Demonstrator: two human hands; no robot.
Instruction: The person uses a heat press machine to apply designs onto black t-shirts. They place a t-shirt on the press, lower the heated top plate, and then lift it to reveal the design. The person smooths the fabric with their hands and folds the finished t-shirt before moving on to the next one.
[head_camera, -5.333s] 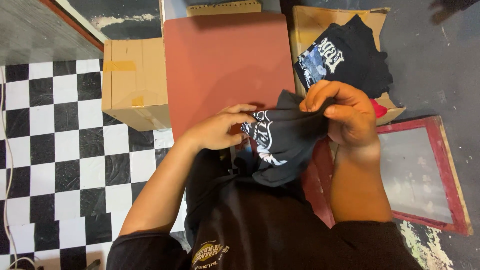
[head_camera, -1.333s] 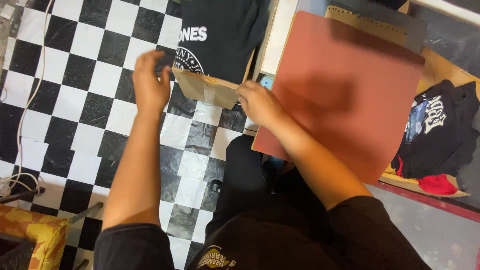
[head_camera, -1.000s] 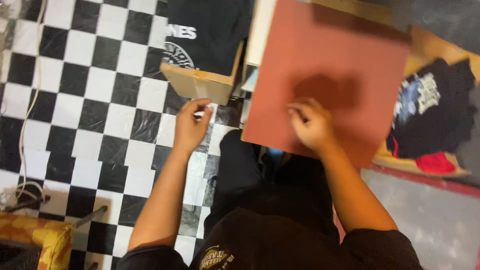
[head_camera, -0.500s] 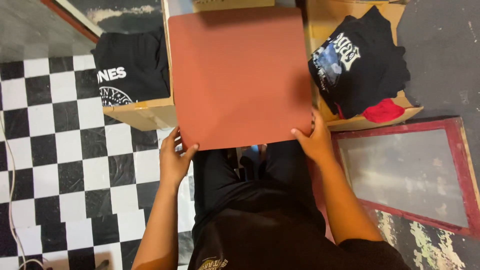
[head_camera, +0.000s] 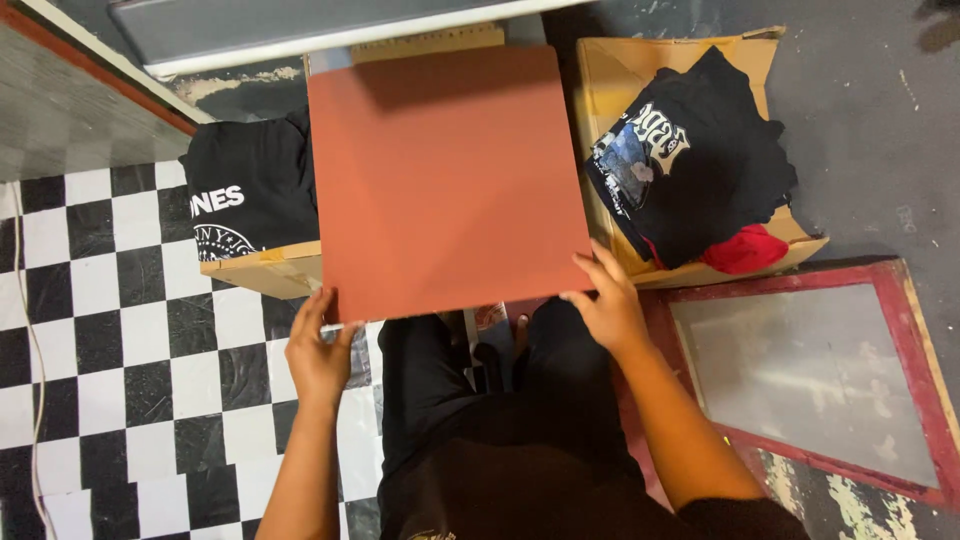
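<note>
A flat square red-brown board (head_camera: 445, 180) lies in front of me, above my lap. My left hand (head_camera: 320, 350) touches its near left corner with fingers spread. My right hand (head_camera: 605, 300) rests at its near right corner, fingers apart on the edge. Neither hand holds anything. A folded black printed shirt (head_camera: 250, 205) lies in a cardboard box (head_camera: 270, 272) left of the board. More black shirts (head_camera: 690, 160) and a red garment (head_camera: 745, 250) are piled in a second cardboard box (head_camera: 615, 75) on the right.
A red-framed screen (head_camera: 810, 370) lies on the floor at lower right. Black-and-white checkered floor (head_camera: 100, 330) is on the left, with a thin cable along its left edge. A grey ledge (head_camera: 300, 25) runs across the top. My legs in black trousers are below the board.
The black shirt I was folding now lies in the left box. Both hands came off the box and moved to the near corners of the red-brown board.
</note>
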